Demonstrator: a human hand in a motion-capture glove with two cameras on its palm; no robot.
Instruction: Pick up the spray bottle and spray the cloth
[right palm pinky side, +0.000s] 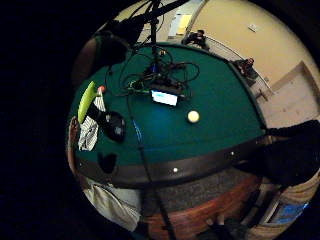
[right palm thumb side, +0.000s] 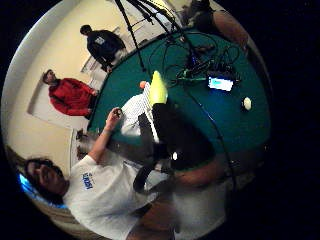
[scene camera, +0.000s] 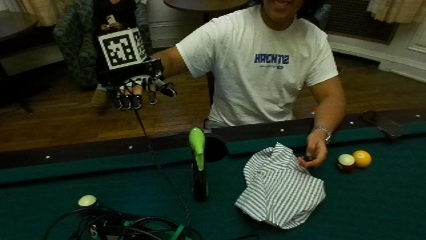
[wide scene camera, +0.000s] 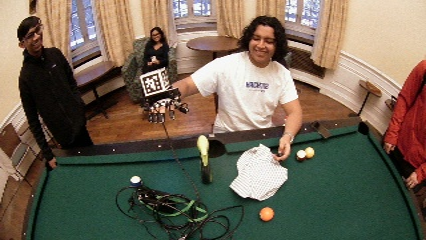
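- Where the green felt of the billiard table (scene camera: 373, 210) comes nearest the outside camera, a tangle of black cables (scene camera: 126, 227) lies with a pale ball (scene camera: 87, 200) beside it.
- Just past the cables the spray bottle (scene camera: 198, 170) stands upright on the felt, dark in the body with a yellow-green head, and nothing touches it.
- Just beside the bottle lies the cloth (scene camera: 279, 187), a striped piece crumpled into a heap.
- At the cloth's far edge the person's bare left hand (scene camera: 313, 155) rests on the felt, with a white-and-red ball (scene camera: 345, 161) and a yellow ball (scene camera: 362, 158) close by.
- A corner pocket (scene camera: 214, 148) sits in the rail (scene camera: 80, 150) behind the bottle.
- The gloved right hand (scene camera: 136, 90) is held up and out to the person's side beyond the rail, well apart from bottle and cloth, the arm stretched out about level with the shoulder.
- Its fingers (scene camera: 136, 100) hang downward, spread and relaxed, holding nothing.
- Both palm views look down on the table from off its edge, showing the bottle (right palm pinky side: 87, 100) against the cloth (right palm pinky side: 90, 131).
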